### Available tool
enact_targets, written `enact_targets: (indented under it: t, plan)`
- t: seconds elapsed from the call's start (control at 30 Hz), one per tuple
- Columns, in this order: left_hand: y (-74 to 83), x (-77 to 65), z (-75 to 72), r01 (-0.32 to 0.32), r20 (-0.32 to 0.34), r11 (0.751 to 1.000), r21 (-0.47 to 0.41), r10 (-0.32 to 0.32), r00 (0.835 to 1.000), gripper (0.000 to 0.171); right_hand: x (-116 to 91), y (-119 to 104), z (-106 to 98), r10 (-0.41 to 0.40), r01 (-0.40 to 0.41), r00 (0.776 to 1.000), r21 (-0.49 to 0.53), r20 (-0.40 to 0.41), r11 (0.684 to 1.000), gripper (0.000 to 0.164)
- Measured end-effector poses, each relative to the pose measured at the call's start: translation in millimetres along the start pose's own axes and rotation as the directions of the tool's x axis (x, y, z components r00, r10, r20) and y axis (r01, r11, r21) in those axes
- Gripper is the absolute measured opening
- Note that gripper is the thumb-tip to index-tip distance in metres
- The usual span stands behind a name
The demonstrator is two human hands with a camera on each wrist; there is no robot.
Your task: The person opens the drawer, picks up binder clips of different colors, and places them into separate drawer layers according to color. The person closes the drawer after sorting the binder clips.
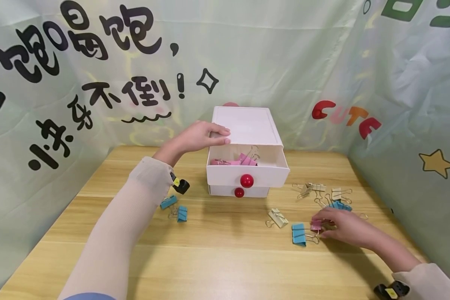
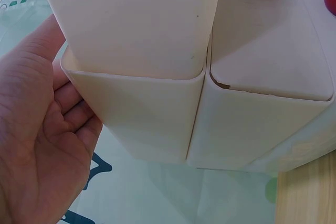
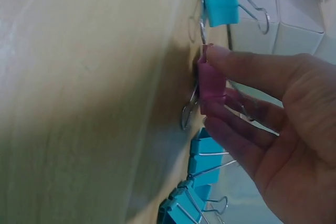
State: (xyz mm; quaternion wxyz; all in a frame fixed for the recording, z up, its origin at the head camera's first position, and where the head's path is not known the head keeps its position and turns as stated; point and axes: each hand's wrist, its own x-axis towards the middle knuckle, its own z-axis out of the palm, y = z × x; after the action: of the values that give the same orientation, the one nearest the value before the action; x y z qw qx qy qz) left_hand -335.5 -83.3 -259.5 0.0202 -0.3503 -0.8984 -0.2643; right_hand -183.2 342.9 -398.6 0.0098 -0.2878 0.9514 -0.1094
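The right hand [image 1: 341,227] is pinching a pink binder clip [image 1: 316,225] low over the worktop [image 1: 210,258]; whether the clip is touching the wood cannot be told. Its grip is narrowing to the clip's width: in the right wrist view the thumb is bearing on one end of the pink body and the fingertips are meeting the other, with the clip sitting at the very tips, well out from the palm. A blue clip [image 1: 298,234] is lying just beside it, its wire handles pointing toward the pink one, and a blue cluster [image 1: 339,205] is lying near the hand's far side. The left hand [image 1: 196,137] is resting at the upper left of a white drawer box [image 1: 247,125], its grip holding no clip, its fingers lying against the side wall. The upper drawer [image 1: 225,177] is standing open and carrying pink clips [image 1: 248,160]. Cream clips [image 1: 315,187] are lying right of the box, and two more blue clips [image 1: 182,213] are lying near the left sleeve [image 1: 150,179].
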Motion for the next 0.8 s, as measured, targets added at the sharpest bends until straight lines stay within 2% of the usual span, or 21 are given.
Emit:
enact_targets:
  t: [0.3, 0.6, 0.8]
  plan:
    - [-0.9, 0.1, 1.0, -0.009, -0.015, 1.000, -0.002, 0.009, 1.000, 0.051, 6.3, 1.3, 9.3, 0.003, -0.007, 0.997, -0.069, -0.071, 0.998, 0.037]
    - [0.3, -0.6, 0.1, 0.001, 0.002, 1.000, -0.002, -0.001, 1.000, 0.053, 14.2, 2.1, 16.9, 0.077, -0.092, 0.987, -0.096, -0.142, 0.991, 0.028]
    - [0.9, -1.0, -0.5, 0.003, 0.002, 1.000, 0.004, -0.003, 1.000, 0.053, 19.4, 1.7, 16.8, 0.074, -0.088, 0.988, -0.102, -0.134, 0.991, 0.027]
